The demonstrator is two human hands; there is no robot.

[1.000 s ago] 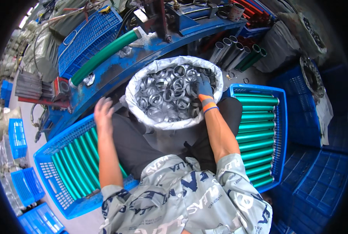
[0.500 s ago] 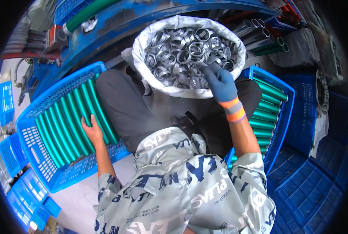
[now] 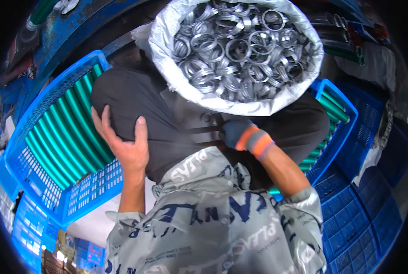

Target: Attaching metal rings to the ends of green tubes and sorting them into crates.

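Where the lap lies between two crates: left crate [image 3: 53, 150], green tubes [image 3: 71, 132] in rows; sack [image 3: 190, 86], full of metal rings [image 3: 240, 50]; left hand [image 3: 124, 141], bare, fingers spread, resting on thigh; right hand [image 3: 240, 134], gloved, at waist below sack, grip unclear.

So the gloved right hand [image 3: 240, 134] is coming out of the sack of metal rings [image 3: 240, 50] and dropping to the lap, while the bare left hand [image 3: 124, 146] is leaving the green tubes [image 3: 71, 132] and resting on the thigh.
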